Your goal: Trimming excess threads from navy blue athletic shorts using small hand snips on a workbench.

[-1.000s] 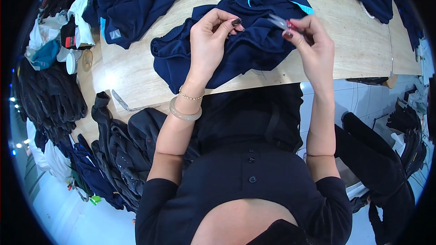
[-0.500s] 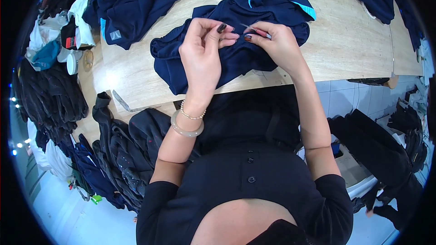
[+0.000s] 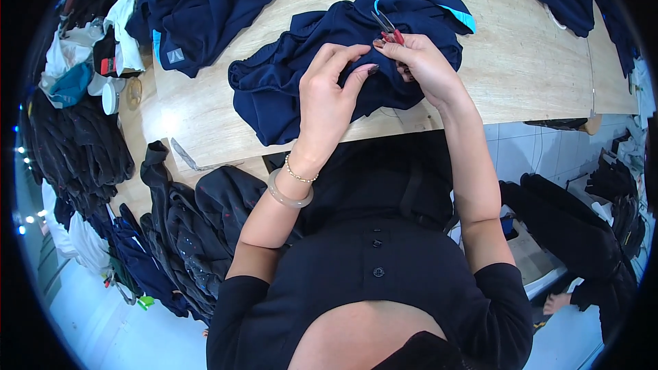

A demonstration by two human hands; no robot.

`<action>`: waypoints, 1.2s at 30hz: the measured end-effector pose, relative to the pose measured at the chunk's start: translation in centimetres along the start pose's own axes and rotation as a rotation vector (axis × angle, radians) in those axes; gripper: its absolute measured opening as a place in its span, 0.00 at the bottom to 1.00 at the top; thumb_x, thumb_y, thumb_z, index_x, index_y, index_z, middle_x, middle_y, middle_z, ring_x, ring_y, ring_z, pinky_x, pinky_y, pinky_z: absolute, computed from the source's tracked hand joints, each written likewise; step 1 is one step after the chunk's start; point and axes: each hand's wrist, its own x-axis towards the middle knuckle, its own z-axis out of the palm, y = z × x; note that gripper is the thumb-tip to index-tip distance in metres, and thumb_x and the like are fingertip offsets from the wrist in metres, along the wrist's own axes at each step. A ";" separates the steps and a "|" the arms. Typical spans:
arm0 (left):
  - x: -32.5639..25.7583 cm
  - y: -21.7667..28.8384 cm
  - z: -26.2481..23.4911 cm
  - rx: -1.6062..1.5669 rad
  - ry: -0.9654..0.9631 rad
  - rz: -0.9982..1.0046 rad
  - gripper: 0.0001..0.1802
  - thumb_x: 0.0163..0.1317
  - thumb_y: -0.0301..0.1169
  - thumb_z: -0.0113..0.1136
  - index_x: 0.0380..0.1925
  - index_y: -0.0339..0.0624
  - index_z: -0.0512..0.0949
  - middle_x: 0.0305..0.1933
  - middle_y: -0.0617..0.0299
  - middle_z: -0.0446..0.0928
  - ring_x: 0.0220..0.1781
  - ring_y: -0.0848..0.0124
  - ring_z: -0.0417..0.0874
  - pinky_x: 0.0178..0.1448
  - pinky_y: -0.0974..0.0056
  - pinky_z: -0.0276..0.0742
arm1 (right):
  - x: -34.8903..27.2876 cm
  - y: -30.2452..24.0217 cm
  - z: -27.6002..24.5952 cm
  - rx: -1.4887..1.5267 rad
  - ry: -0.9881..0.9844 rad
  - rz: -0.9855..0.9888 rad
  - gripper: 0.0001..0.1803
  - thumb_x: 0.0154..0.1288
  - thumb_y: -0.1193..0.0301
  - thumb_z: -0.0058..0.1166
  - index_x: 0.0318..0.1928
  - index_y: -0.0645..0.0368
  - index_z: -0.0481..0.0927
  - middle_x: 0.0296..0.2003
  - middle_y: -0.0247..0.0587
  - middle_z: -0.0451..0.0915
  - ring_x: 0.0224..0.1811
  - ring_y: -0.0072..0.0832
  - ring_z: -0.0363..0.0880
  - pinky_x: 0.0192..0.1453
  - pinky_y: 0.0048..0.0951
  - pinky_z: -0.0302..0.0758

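The wooden table [image 3: 534, 75] fills the upper part of the view, from 10 o'clock to 2 o'clock. On it, near 12 o'clock, lies the navy garment [image 3: 288, 89] with a light blue trim, crumpled, its lower edge hanging over the table edge. Another dark blue garment [image 3: 205, 7] lies at 11 o'clock, well apart from it. The left hand [image 3: 329, 99] rests on the navy garment, and its fingers are closed narrow, pinching a fold of the cloth. Just beside it, the right hand [image 3: 425, 68] grips small red-handled snips [image 3: 389, 27], whose blades point toward 11 o'clock over the cloth.
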 end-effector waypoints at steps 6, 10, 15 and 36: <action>1.0 0.9 -0.8 0.558 -0.015 0.225 0.04 0.55 0.24 0.63 0.30 0.36 0.81 0.33 0.56 0.76 0.34 0.56 0.79 0.39 0.57 0.76 | 0.3 0.0 1.0 -0.063 -0.013 0.015 0.11 0.68 0.63 0.55 0.42 0.54 0.84 0.22 0.19 0.68 0.23 0.09 0.61 0.25 0.16 0.55; 1.8 0.0 -0.9 0.441 -0.039 0.198 0.02 0.58 0.22 0.60 0.31 0.36 0.76 0.28 0.54 0.74 0.31 0.57 0.80 0.36 0.56 0.77 | 0.5 -0.5 1.2 -0.037 0.049 0.077 0.10 0.68 0.63 0.54 0.41 0.53 0.84 0.20 0.18 0.67 0.21 0.09 0.59 0.24 0.16 0.53; 0.9 -0.1 -0.5 0.245 0.003 0.019 0.02 0.61 0.18 0.55 0.32 0.35 0.73 0.28 0.53 0.75 0.26 0.60 0.80 0.30 0.61 0.77 | 1.0 -0.3 1.2 -0.057 0.056 0.057 0.10 0.68 0.62 0.55 0.41 0.52 0.84 0.19 0.18 0.66 0.20 0.09 0.58 0.23 0.16 0.52; 2.4 0.1 -1.1 0.244 -0.048 0.249 0.05 0.57 0.17 0.58 0.33 0.35 0.74 0.37 0.55 0.70 0.39 0.57 0.75 0.42 0.59 0.73 | 0.4 -1.0 0.8 -0.149 0.028 -0.302 0.11 0.64 0.67 0.60 0.39 0.64 0.82 0.26 0.27 0.75 0.31 0.12 0.70 0.38 0.16 0.67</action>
